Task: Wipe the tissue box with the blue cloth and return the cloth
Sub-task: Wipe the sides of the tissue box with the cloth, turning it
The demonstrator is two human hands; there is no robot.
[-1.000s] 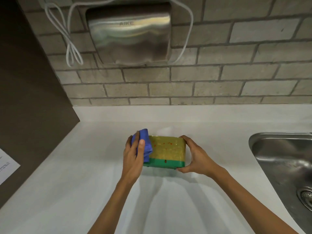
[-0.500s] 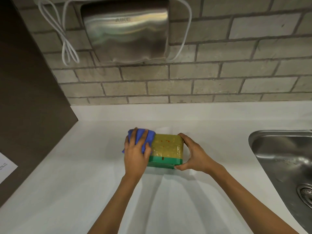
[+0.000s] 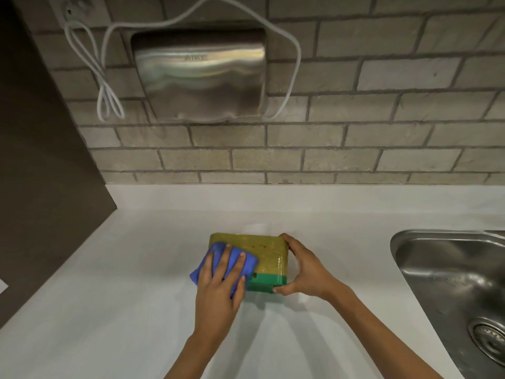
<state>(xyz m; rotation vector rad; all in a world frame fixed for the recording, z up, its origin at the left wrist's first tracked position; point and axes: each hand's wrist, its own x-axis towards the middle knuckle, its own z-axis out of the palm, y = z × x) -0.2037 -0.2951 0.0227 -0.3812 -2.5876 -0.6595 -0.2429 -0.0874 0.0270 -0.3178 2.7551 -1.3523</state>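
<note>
The tissue box point(image 3: 269, 257), yellow on top with a green band along its near side, rests on the white counter. My left hand point(image 3: 221, 280) lies flat on the folded blue cloth point(image 3: 247, 259), pressing it onto the left part of the box top; the cloth hangs over the box's left edge. My right hand point(image 3: 307, 269) grips the box's right end, thumb at the near green corner and fingers over the far corner. The left half of the box is hidden under cloth and hand.
A steel sink point(image 3: 451, 280) is sunk into the counter at the right. A steel hand dryer point(image 3: 199, 75) with a looped white cable point(image 3: 108, 97) hangs on the brick wall behind. A dark panel point(image 3: 41, 173) bounds the counter on the left.
My left hand has slid the cloth from the box's left end up onto its top and toward me. My right hand keeps its grip. The view has tilted upward.
</note>
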